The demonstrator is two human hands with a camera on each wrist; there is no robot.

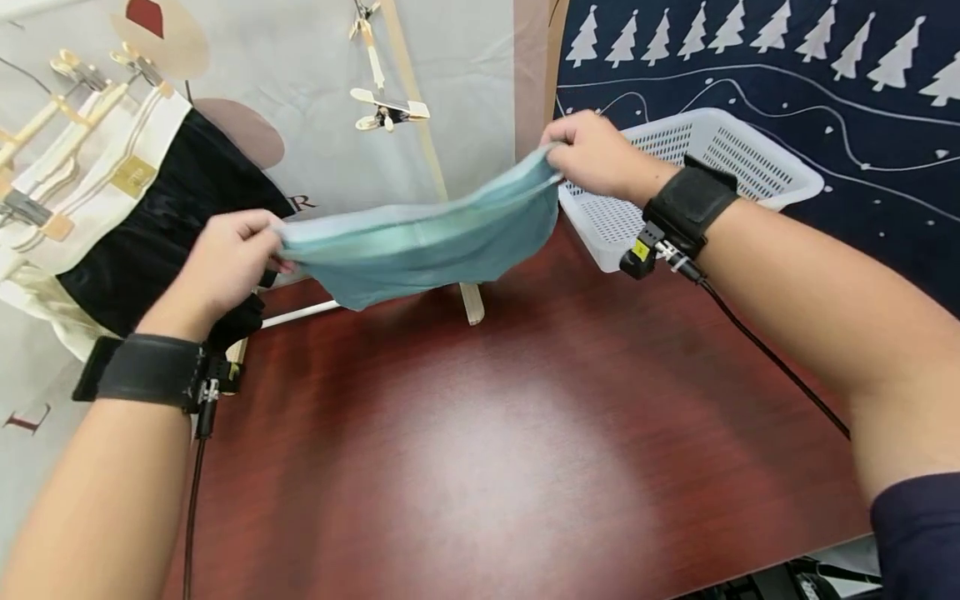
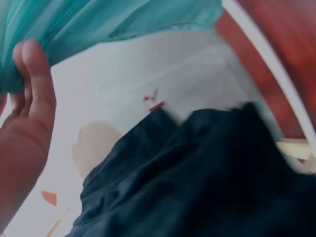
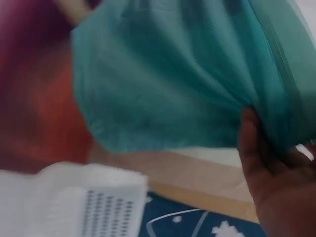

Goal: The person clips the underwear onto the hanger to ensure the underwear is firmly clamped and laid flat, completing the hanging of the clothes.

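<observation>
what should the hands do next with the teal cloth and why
Probably lift the teal cloth toward the free wooden clips hanging above it. The left hand and right hand pinch its upper edge at opposite ends, stretched above the table, and a black garment already hangs clipped alongside.

Wrist views blurred; teal cloth (image 3: 187, 74) cut off by edges.

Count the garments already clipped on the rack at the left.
2: a black garment hanging beside the left hand, and a cream one left of it. Others may hang out of frame.
</observation>
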